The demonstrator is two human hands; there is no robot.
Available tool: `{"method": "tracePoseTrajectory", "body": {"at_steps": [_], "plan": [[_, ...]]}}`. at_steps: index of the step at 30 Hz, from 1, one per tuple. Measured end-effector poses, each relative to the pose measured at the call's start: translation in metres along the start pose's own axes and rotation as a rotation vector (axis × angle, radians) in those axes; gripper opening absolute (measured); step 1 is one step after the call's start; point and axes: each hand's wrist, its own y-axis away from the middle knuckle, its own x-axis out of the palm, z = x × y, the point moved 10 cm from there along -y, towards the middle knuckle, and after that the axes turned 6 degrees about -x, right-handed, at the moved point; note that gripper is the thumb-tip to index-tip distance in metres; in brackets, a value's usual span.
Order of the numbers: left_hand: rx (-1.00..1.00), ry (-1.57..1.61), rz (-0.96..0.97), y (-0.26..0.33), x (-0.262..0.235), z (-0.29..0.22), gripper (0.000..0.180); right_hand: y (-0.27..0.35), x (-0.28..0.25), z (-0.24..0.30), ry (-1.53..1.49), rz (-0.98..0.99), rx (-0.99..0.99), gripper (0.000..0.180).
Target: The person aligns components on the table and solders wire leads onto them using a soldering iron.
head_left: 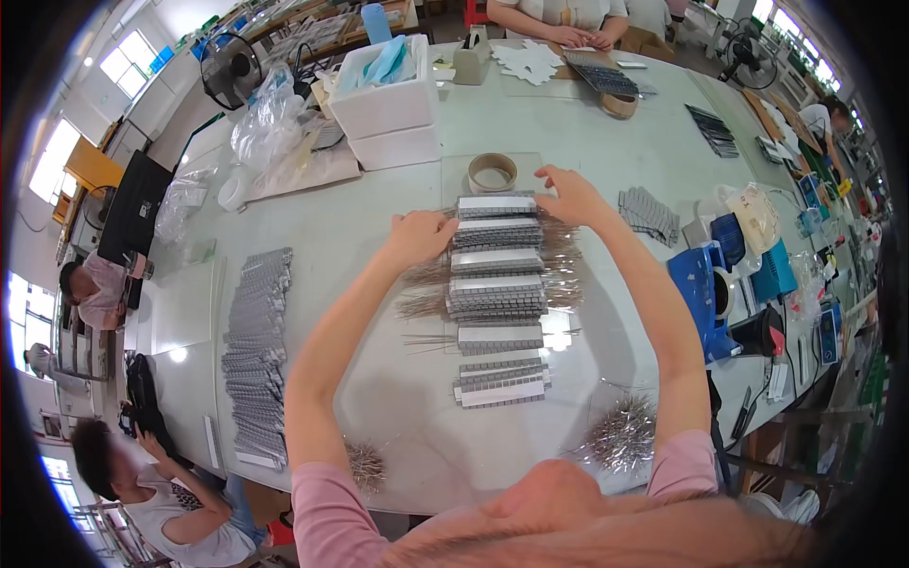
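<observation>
A column of grey segmented strips (pixel 497 295) with white bands runs down the middle of the table before me. Thin metal wires (pixel 561 265) fan out from both sides of it. My left hand (pixel 421 237) is closed at the left end of the upper strips, its fingers bent and the fingertips partly hidden. At the right end of the topmost strip, my right hand (pixel 573 197) has its index finger and thumb apart, the thumb close to the strip's edge. Just beyond the column lies a roll of tape (pixel 492 159).
More grey strips (pixel 256 350) are piled at left, with a smaller batch (pixel 649 216) at right. Wire bundles (pixel 620 434) lie near my elbows. A white foam box (pixel 388 114) stands at far left, blue tools (pixel 696 293) at right. Another person's hands (pixel 582 40) work across the table.
</observation>
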Motion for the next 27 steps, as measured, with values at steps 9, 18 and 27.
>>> {"method": "tracePoseTrajectory", "body": {"at_steps": [9, 18, 27], "plan": [[0.035, 0.082, -0.067, 0.005, 0.012, 0.006, 0.048, 0.072, -0.023, 0.089, 0.072, -0.321, -0.313, 0.041], [-0.024, 0.099, 0.014, 0.009, 0.008, 0.0, 0.051, 0.041, -0.018, 0.019, 0.174, -0.353, -0.152, 0.032], [-0.018, 0.14, -0.18, 0.018, -0.013, 0.023, 0.042, 0.059, -0.032, 0.048, 0.051, -0.429, -0.211, 0.025]]}}
